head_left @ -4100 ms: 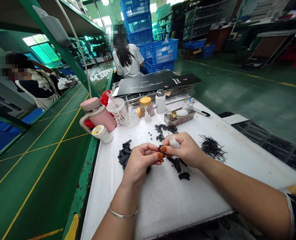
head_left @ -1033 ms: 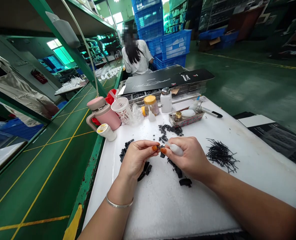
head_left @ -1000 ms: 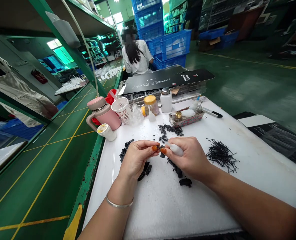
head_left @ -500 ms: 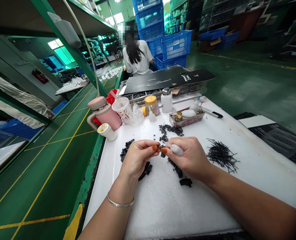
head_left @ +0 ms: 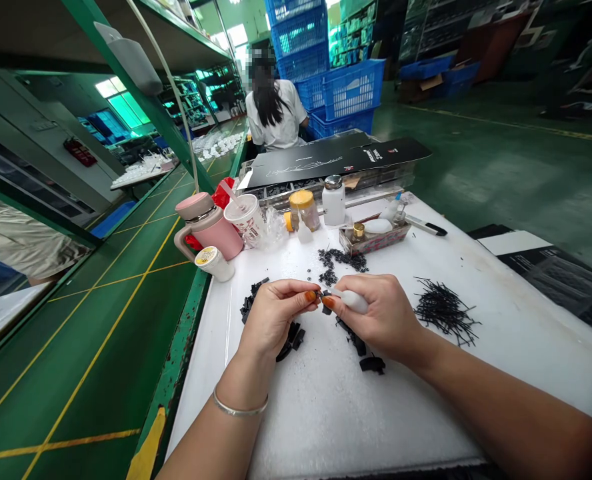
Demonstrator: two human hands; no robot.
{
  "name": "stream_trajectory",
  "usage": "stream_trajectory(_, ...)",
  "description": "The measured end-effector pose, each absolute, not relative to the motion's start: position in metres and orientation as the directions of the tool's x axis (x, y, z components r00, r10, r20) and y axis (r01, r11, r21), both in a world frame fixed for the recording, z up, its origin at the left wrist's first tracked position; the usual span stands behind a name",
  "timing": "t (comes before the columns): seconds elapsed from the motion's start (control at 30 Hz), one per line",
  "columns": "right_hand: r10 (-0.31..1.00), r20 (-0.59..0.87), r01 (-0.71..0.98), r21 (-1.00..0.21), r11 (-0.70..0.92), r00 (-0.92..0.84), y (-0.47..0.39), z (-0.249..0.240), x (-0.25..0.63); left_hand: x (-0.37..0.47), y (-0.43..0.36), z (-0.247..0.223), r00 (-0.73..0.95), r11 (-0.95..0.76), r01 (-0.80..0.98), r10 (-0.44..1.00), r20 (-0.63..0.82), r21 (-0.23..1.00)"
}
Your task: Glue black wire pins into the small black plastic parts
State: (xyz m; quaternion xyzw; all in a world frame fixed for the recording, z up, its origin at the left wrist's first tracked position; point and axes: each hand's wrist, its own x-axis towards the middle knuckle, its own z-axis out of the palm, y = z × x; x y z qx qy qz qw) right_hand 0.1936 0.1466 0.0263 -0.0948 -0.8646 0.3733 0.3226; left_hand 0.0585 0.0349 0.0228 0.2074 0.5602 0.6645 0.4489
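Observation:
Between finger and thumb, my left hand [head_left: 281,308] pinches a small black part [head_left: 319,293], mostly covered by the fingertips. My right hand [head_left: 382,313] is closed around a small white squeeze bottle [head_left: 353,301], its narrow tip pointing left at the black part. The two hands nearly meet above the white tabletop. Dark curved pieces [head_left: 372,364] lie below my right hand, and more black pieces [head_left: 292,339] lie beside my left wrist. Just beyond the hands is a scatter of tiny black rings [head_left: 343,260]. A heap of thin black sticks [head_left: 443,310] lies right of my right hand.
Along the back stand a pink mug [head_left: 219,230], a paper cup [head_left: 246,217], a yellow-lidded jar [head_left: 303,208] and a white pump bottle [head_left: 333,200]. A small box [head_left: 376,235] holds bottles; a cutter knife [head_left: 426,225] lies nearby. A person in white [head_left: 279,113] sits beyond.
My hands and the squeeze bottle stay almost in place. At the far left, a person in pale clothing has shifted, showing more of the shelving behind.

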Motion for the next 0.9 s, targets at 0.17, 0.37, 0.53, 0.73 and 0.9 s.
stream_trajectory(0.17, 0.409, 0.47, -0.069, -0.718, 0.693, -0.782, 0.1465, 0.0256, 0.1934, 0.0593, 0.0349, 0.0241, -0.51, 0.026, -0.353, 0.833, -0.216, 0.935)
stream_trajectory(0.37, 0.396, 0.494, -0.084, -0.701, 0.708, -0.774, 0.1468, 0.0244, 0.1933, 0.0597, 0.0346, 0.0247, -0.525, 0.024, -0.3, 0.83, -0.186, 0.954)
stream_trajectory(0.53, 0.401, 0.473, -0.071, -0.711, 0.699, -0.785, 0.1475, 0.0243, 0.193, 0.0592, 0.0335, 0.0231, -0.525, 0.023, -0.264, 0.836, -0.163, 0.964)
stream_trajectory(0.73, 0.479, 0.257, -0.026, -0.899, 0.437, -0.839, 0.1484, 0.0224, 0.1893, 0.0602, 0.0336, 0.0207, -0.524, -0.002, -0.267, 0.839, -0.144, 0.964)
stream_trajectory(0.9, 0.449, 0.352, -0.027, -0.81, 0.585, -0.821, 0.1487, 0.0212, 0.1892, 0.0563, 0.0349, 0.0157, -0.525, -0.019, -0.299, 0.838, -0.147, 0.954)
